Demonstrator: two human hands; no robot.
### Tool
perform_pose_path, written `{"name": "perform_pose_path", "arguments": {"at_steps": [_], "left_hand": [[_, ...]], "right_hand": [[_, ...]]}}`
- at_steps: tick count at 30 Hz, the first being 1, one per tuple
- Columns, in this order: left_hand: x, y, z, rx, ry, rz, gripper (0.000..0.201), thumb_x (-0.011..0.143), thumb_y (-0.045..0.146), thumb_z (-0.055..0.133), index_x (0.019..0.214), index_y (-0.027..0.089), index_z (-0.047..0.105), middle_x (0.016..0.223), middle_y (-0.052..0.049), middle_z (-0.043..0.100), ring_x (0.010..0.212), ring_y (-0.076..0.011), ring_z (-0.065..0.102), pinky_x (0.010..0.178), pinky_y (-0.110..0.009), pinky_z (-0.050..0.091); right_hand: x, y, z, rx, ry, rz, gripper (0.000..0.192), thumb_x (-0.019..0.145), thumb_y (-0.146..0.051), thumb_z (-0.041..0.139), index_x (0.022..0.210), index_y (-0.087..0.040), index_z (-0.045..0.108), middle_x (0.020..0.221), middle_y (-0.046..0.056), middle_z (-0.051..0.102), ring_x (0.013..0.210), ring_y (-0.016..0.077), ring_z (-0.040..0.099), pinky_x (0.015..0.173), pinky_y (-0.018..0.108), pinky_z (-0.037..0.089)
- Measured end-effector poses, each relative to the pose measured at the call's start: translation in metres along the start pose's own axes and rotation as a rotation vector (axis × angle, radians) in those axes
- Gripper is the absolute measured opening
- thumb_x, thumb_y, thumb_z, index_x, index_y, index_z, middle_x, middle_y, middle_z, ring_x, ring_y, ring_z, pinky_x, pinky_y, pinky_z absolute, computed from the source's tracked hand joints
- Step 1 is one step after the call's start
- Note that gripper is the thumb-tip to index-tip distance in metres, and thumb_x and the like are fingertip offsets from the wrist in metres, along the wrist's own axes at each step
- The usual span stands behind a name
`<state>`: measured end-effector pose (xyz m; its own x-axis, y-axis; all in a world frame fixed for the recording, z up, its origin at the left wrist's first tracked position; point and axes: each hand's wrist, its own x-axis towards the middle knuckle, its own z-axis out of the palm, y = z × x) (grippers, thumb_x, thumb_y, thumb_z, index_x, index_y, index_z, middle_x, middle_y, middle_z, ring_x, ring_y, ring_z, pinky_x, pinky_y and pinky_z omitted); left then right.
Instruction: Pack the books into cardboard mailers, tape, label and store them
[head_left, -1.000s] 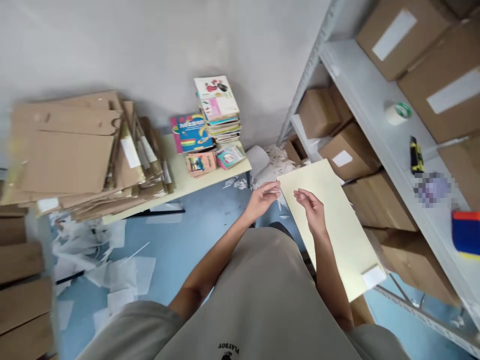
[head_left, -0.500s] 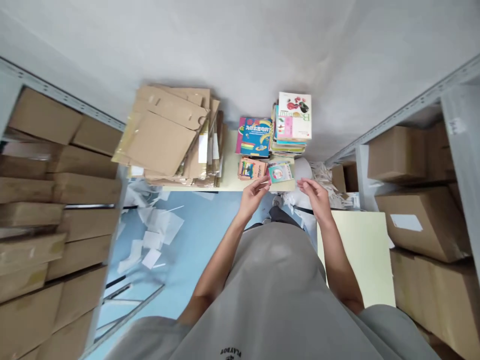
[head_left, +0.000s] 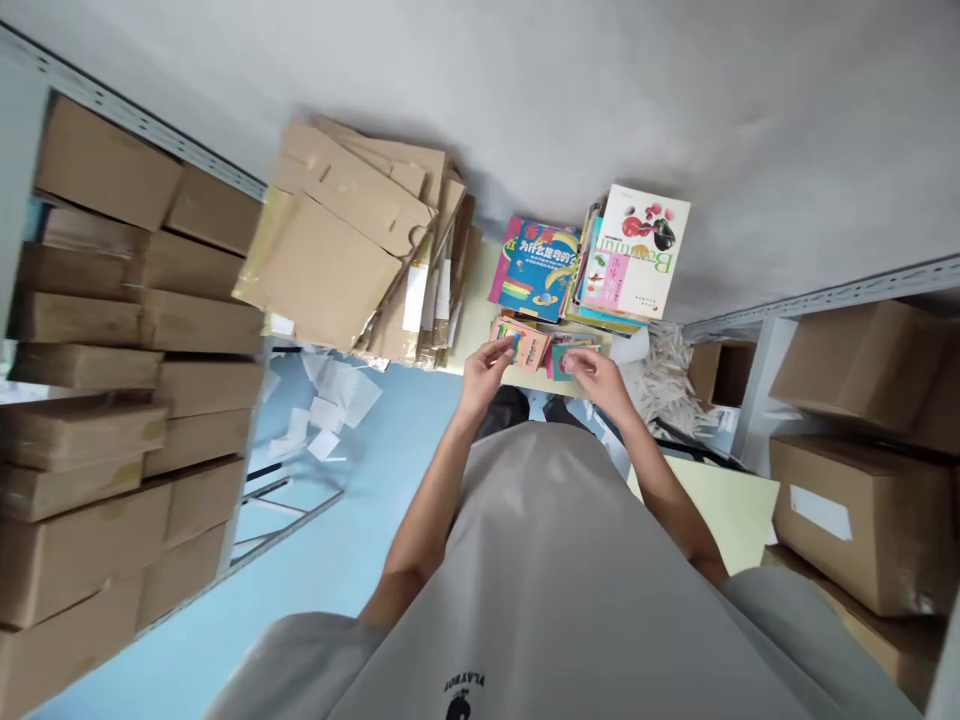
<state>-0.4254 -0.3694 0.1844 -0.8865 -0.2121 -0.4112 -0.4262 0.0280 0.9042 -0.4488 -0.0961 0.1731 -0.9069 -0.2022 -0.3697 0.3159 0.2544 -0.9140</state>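
My left hand [head_left: 484, 372] reaches forward, and its fingertips touch a small orange booklet [head_left: 527, 345] lying at the front edge of a pale yellow table [head_left: 472, 330]. Beside it, my right hand [head_left: 594, 376] rests its fingers on a small teal booklet [head_left: 561, 356]. Neither booklet is lifted. Just behind them lie a blue picture book [head_left: 536, 268] and a stack of books topped by a white one [head_left: 637, 255]. A heap of flattened cardboard boxes [head_left: 349, 250] covers the table's left half.
Metal shelves with brown cartons [head_left: 112, 320] line the left side, and more cartons [head_left: 855, 500] sit on shelves at the right. A pale yellow board [head_left: 731, 505] lies low at the right. Paper scraps [head_left: 334, 400] litter the blue floor; shredded paper [head_left: 664, 370] is piled by the table.
The view swung left from the right-hand shelf to face the table. Both hands moved away from the yellow board, forward onto the small booklets at the table's edge.
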Motion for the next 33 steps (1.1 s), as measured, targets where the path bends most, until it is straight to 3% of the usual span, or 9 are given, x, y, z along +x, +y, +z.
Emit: {"name": "perform_pose_path", "arguments": {"at_steps": [2, 5, 8, 12, 18, 26, 33], "left_hand": [[0.017, -0.012, -0.002, 0.147, -0.024, -0.052, 0.041, 0.101, 0.036, 0.08, 0.137, 0.016, 0.086, 0.141, -0.019, 0.086, 0.126, -0.0356, 0.084, 0.12, -0.053, 0.064], [0.043, -0.029, -0.002, 0.492, -0.009, -0.025, 0.048, 0.098, 0.023, 0.082, 0.146, 0.014, 0.079, 0.154, -0.024, 0.076, 0.141, -0.0396, 0.076, 0.129, -0.055, 0.057], [0.066, -0.041, -0.003, 0.756, -0.022, 0.033, 0.061, 0.098, 0.022, 0.087, 0.156, 0.013, 0.07, 0.16, -0.027, 0.068, 0.156, -0.0429, 0.063, 0.136, -0.054, 0.05], [0.091, -0.048, -0.012, 0.914, -0.088, -0.078, 0.057, 0.1, 0.03, 0.091, 0.149, 0.012, 0.069, 0.154, -0.028, 0.071, 0.147, -0.0434, 0.069, 0.127, -0.051, 0.055], [0.108, -0.05, -0.031, 0.903, -0.157, -0.111, 0.034, 0.1, 0.024, 0.088, 0.131, 0.016, 0.076, 0.145, -0.02, 0.08, 0.133, -0.0357, 0.079, 0.117, -0.042, 0.059], [0.115, -0.04, -0.042, 0.779, -0.218, -0.143, 0.014, 0.104, 0.017, 0.082, 0.118, 0.016, 0.082, 0.128, -0.016, 0.09, 0.119, -0.0313, 0.086, 0.106, -0.038, 0.063], [0.124, -0.033, -0.041, 0.793, -0.298, -0.159, 0.015, 0.109, 0.018, 0.072, 0.12, 0.015, 0.082, 0.132, -0.018, 0.091, 0.118, -0.0302, 0.087, 0.101, -0.035, 0.063]], "right_hand": [[0.008, 0.015, -0.003, -0.173, 0.048, 0.072, 0.047, 0.101, -0.067, 0.081, 0.119, -0.024, 0.086, 0.125, 0.014, 0.093, 0.116, 0.0347, 0.089, 0.111, 0.052, 0.071], [0.013, 0.028, 0.003, -0.332, 0.064, 0.18, 0.031, 0.103, -0.049, 0.08, 0.119, -0.023, 0.087, 0.122, 0.013, 0.093, 0.111, 0.0329, 0.09, 0.109, 0.048, 0.07], [0.022, 0.028, 0.028, -0.39, -0.009, 0.268, 0.025, 0.108, -0.045, 0.079, 0.113, -0.023, 0.088, 0.116, 0.011, 0.093, 0.114, 0.0314, 0.09, 0.106, 0.04, 0.069], [0.042, 0.019, 0.073, -0.538, -0.093, 0.387, 0.029, 0.112, -0.048, 0.078, 0.107, -0.022, 0.089, 0.106, 0.011, 0.093, 0.112, 0.031, 0.09, 0.099, 0.033, 0.064], [0.058, 0.013, 0.108, -0.706, -0.068, 0.471, 0.032, 0.117, -0.044, 0.072, 0.111, -0.019, 0.091, 0.119, 0.015, 0.094, 0.119, 0.032, 0.087, 0.094, 0.03, 0.059], [0.045, 0.017, 0.125, -0.704, 0.028, 0.549, 0.032, 0.118, -0.041, 0.07, 0.118, -0.016, 0.09, 0.13, 0.017, 0.092, 0.123, 0.0325, 0.086, 0.093, 0.029, 0.058], [0.044, 0.014, 0.132, -0.666, 0.103, 0.601, 0.026, 0.118, -0.033, 0.07, 0.121, -0.016, 0.088, 0.131, 0.017, 0.092, 0.127, 0.0302, 0.085, 0.1, 0.029, 0.058]]}}
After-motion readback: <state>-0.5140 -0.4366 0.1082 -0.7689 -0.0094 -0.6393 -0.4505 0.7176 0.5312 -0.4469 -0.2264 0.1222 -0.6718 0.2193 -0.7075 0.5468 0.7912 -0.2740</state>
